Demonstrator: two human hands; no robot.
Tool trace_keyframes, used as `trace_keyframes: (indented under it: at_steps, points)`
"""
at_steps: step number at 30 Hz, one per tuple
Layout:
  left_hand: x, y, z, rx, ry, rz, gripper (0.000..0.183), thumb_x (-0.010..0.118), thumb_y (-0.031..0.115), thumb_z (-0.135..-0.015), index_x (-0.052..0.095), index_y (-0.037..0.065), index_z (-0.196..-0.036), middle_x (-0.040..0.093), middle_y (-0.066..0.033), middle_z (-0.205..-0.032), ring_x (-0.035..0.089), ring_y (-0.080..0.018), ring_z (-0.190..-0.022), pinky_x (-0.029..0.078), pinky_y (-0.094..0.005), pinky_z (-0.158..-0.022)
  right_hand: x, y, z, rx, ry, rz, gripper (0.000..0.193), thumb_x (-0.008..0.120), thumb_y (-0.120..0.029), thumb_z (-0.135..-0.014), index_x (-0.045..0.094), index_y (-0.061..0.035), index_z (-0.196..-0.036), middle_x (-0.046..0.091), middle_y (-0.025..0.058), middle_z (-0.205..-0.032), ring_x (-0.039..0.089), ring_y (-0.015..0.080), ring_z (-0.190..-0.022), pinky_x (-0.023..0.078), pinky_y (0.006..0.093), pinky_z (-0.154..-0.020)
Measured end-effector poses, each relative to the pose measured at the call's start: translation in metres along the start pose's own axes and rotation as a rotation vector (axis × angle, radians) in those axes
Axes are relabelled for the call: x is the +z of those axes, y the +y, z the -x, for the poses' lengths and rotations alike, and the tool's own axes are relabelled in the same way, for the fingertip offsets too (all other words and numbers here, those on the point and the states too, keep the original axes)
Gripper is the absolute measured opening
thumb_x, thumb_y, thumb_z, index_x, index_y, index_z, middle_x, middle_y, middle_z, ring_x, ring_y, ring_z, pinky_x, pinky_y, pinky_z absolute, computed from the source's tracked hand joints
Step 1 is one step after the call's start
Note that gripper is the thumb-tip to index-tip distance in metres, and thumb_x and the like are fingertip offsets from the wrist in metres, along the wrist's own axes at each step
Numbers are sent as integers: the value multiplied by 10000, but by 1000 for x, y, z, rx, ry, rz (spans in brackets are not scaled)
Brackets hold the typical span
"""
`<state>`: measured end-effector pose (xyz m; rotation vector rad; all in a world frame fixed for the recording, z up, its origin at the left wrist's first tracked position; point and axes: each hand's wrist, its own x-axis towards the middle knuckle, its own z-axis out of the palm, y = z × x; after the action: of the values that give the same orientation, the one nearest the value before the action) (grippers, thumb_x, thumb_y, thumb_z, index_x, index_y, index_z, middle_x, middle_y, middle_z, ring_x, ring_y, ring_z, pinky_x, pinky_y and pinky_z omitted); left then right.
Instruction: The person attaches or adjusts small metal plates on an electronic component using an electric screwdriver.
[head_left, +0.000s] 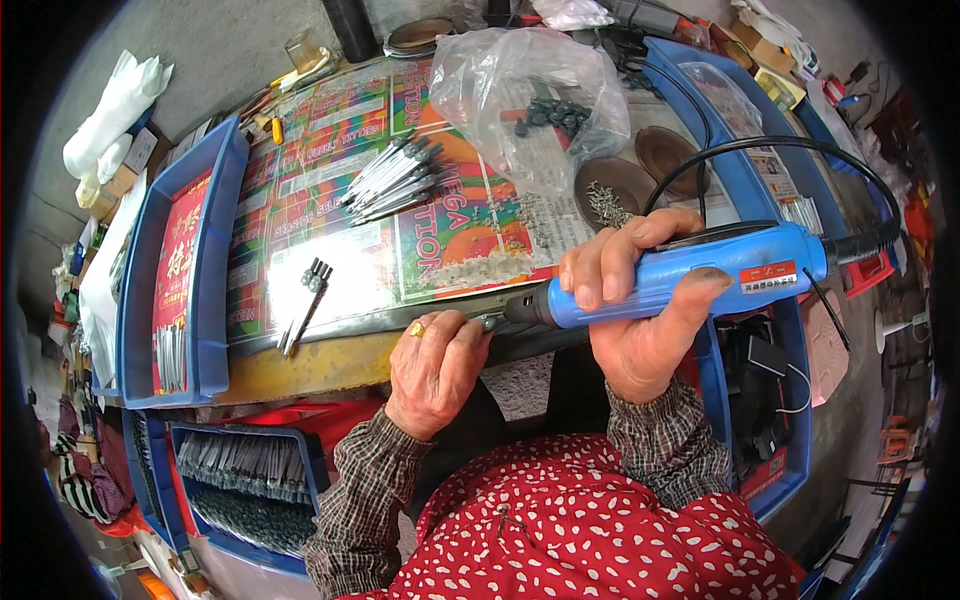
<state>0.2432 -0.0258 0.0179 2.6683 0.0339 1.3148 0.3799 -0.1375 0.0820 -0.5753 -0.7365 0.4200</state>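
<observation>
My right hand (pixel 640 345) is wrapped round a blue electric screwdriver (pixel 735 255), held level above the table's near edge with its black nose toward the left. My left hand (pixel 437 368), with a ring on one finger, is pinched closed at the driver's tip. A small dark piece shows at those fingertips; the rest is hidden. Left of that hand, a few black-tipped metal rods (pixel 300 308) lie by the table edge. Farther back lies a fanned pile of similar rods (pixel 397 178). Beyond the driver, a brown bowl (pixel 588 178) holds small screws (pixel 606 203).
A blue tray (pixel 232 180) with silvery rods stands at the table's left, another blue tray (pixel 668 62) at the right. Clear plastic bag (pixel 475 75) with black parts lies at the back. Black cable (pixel 800 140) loops from the driver. Below left, a blue bin (pixel 308 480) holds rods.
</observation>
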Motion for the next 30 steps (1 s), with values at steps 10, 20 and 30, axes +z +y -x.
trace_keyframes:
  at_steps: [10,20,30]
  points:
    - [1,0,-4,31,10,-34,329,681,-33,-638,603,-11,-957,536,-87,-801,549,-205,-635,439,-295,-521,-1,-2,0,-3,21,1,534,606,-529,-759,400,-77,-957,488,55,-650,492,172,-593,421,341,-625]
    - [-3,-1,-3,88,-51,-51,340,639,-30,-615,597,-22,-952,519,-100,-820,560,-207,-668,453,-292,-549,-17,13,2,-32,30,32,433,628,-378,-791,397,-53,-959,491,76,-671,497,178,-621,430,335,-627]
    - [-4,0,-2,78,-58,-59,369,628,-19,-598,598,-17,-966,529,-102,-836,564,-209,-685,456,-295,-558,-15,17,2,61,59,186,525,588,-556,-759,396,-102,-939,456,19,-639,472,143,-598,402,350,-653]
